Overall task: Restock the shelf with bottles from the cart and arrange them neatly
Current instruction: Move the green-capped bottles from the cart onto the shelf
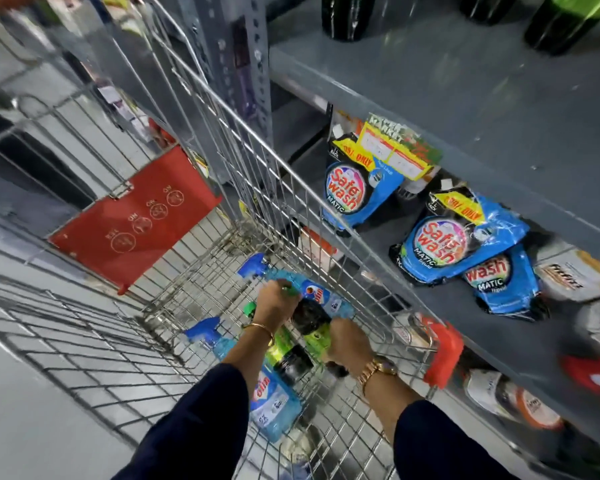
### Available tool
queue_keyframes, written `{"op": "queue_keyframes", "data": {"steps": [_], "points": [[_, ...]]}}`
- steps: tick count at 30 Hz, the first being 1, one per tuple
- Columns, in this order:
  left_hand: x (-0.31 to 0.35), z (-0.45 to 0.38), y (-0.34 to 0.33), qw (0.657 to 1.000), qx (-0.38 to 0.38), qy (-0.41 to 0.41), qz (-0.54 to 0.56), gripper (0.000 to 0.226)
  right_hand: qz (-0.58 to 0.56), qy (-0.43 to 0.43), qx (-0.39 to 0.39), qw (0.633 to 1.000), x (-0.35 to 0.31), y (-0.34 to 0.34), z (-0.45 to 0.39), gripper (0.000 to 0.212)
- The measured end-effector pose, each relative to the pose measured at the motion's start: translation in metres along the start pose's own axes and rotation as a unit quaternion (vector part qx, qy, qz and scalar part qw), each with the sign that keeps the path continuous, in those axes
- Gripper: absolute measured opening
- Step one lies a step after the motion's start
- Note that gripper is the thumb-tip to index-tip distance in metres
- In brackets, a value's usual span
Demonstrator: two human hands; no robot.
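Note:
Both my hands reach down into the wire cart [222, 168]. My left hand [274, 303] is closed around the green cap of a dark bottle [307, 318] with a lime-green label. My right hand [349, 342] grips a second dark bottle lower down; only its dark end [336, 370] shows below the palm. Another dark green-labelled bottle [286, 358] lies between my wrists. Two blue spray bottles lie in the cart, one at the far side [312, 292], one near me [264, 393]. On the grey upper shelf [447, 84] stand dark green bottles [347, 15].
Blue Safewash pouches [354, 192] lie on the middle shelf to the right. A red child-seat flap [136, 216] hangs at the cart's far end and a red corner bumper [444, 355] touches the shelf side. A grey shelf post [250, 64] rises behind the cart.

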State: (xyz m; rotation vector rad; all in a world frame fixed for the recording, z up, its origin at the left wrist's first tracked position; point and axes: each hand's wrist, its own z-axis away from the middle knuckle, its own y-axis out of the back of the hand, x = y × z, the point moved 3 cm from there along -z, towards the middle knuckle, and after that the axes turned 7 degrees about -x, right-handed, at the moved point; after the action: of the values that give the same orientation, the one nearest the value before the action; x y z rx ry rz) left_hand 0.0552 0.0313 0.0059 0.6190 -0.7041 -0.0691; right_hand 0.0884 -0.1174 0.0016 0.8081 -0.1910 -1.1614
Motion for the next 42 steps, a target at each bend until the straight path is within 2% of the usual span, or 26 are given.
{"op": "queue_keyframes", "data": {"steps": [6,9,15,23,27,32,38,42], "points": [[0.059,0.019,0.07,0.991,0.065,-0.045,0.109,0.036,-0.052,0.039,0.051,0.997,-0.025,0.058,0.015,0.046],[0.098,0.039,0.111,0.972,0.124,-0.112,0.167,0.04,-0.091,0.071,0.096,0.989,-0.041,0.099,0.031,0.055],[0.184,0.082,0.171,0.942,0.164,-0.215,0.201,0.045,-0.218,0.145,0.22,0.94,-0.054,0.179,0.066,0.042],[0.313,0.139,0.213,0.895,0.248,-0.342,0.141,0.044,-0.284,0.232,0.312,0.876,-0.043,0.296,0.111,0.045],[0.359,0.14,0.214,0.878,0.273,-0.368,0.139,0.032,-0.295,0.24,0.357,0.853,-0.029,0.342,0.108,0.044],[0.397,0.115,0.205,0.881,0.277,-0.373,0.092,0.028,-0.275,0.233,0.373,0.855,-0.016,0.377,0.079,0.058],[0.42,0.093,0.191,0.859,0.33,-0.389,0.036,0.03,-0.296,0.279,0.316,0.857,0.0,0.4,0.052,0.056],[0.425,0.083,0.19,0.86,0.325,-0.388,0.057,0.032,-0.297,0.303,0.276,0.862,0.007,0.41,0.046,0.059]]}}
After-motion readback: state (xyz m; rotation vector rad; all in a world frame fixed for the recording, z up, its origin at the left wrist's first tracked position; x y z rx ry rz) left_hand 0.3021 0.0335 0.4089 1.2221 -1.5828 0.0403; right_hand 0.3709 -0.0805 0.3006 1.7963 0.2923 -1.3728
